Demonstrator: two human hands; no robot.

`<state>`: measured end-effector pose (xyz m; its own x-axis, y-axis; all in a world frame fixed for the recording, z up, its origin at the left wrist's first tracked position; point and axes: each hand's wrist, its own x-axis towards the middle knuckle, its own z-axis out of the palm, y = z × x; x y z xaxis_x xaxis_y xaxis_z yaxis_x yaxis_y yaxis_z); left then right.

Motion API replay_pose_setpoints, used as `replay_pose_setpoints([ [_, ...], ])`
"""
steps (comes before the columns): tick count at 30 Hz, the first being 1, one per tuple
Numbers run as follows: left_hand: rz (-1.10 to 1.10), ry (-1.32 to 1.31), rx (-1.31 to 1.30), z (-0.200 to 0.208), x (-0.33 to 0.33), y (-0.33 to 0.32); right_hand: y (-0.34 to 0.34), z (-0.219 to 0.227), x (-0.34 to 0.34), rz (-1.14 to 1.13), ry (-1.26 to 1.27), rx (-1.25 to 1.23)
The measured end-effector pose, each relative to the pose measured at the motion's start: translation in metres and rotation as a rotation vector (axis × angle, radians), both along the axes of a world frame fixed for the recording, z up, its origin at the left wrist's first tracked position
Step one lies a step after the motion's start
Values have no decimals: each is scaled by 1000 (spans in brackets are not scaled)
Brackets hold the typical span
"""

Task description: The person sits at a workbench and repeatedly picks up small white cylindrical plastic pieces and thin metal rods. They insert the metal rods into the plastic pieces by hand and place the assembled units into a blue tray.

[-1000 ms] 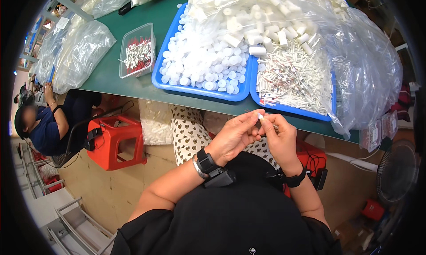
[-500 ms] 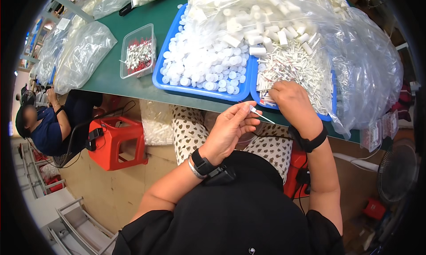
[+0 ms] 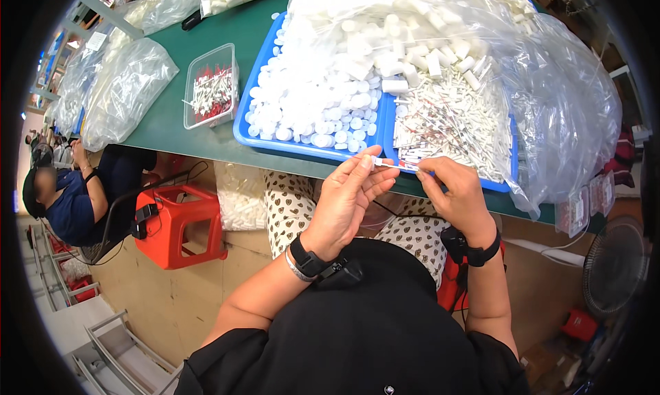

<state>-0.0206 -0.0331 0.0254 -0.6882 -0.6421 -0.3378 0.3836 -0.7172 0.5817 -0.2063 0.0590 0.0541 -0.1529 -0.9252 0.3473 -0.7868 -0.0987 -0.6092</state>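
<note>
My left hand [image 3: 347, 199] pinches a thin white stick-like piece [image 3: 392, 165] between thumb and forefinger, its other fingers loosely spread. A small white fitting sits at the end by my left thumb. My right hand [image 3: 459, 197] has its thumb and forefinger closed at the stick's other end; whether they hold a further tiny part is too small to tell. Both hands are in front of the table edge. Behind them, a blue tray [image 3: 311, 147] bears white translucent discs [image 3: 344, 113]. Beside it, another blue tray [image 3: 514, 158] carries many slim white sticks [image 3: 450, 123], some with reddish parts.
Foam-like white cylinders [image 3: 392, 68] lie under clear plastic sheeting [image 3: 557, 99]. A clear tub [image 3: 196, 120] of red and white pieces stands left on the green table [image 3: 161, 130]. Left are a red stool [image 3: 172, 244] and a seated person [image 3: 75, 202]. A fan [image 3: 615, 264] stands right.
My right hand has come out of the stick tray toward my left hand and now meets the far end of the stick. My left hand has shifted slightly, still holding it.
</note>
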Motion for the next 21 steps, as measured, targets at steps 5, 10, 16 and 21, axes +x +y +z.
replay_pose_setpoints([
  [5,29,-15,7,3,-2,0,2,0,0,-2,45,-73],
  [10,34,-27,5,-1,0,-1,0,-1,3,-11,73,-94],
  [16,64,-37,32,-4,2,-2,-3,-1,3,10,125,-102],
  [21,7,-20,-27,-6,3,-3,-9,-2,7,42,150,-154],
])
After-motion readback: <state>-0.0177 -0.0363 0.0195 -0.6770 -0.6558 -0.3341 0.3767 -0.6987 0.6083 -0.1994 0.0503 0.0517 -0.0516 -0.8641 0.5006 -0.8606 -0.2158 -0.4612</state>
